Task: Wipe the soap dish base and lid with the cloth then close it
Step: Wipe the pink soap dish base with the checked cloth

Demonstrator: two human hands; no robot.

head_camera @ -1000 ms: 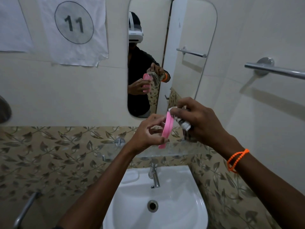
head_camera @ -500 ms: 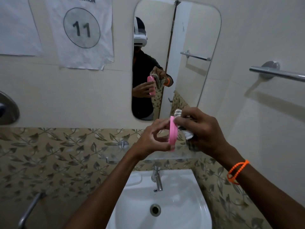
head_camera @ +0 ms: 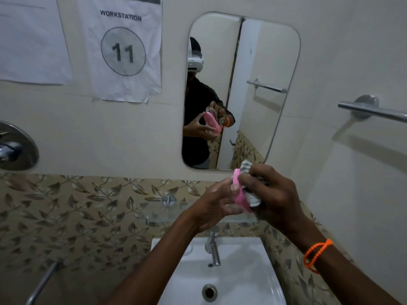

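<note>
Left hand [head_camera: 217, 203] grips pink soap dish piece [head_camera: 240, 198] edge-on; right hand [head_camera: 273, 194] presses bunched cloth [head_camera: 250, 190] against it

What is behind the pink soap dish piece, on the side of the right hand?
A bunched cloth lies against the far face of the pink soap dish piece, pressed by the right hand. The left hand grips the piece's near side. That far face itself is covered.

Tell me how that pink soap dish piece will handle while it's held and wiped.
The pink soap dish piece probably stays stiff: its rim keeps shape under the cloth in the right hand. It seems light, since the left hand holds it by the fingertips. The smooth plastic may slip in that grip.
</note>
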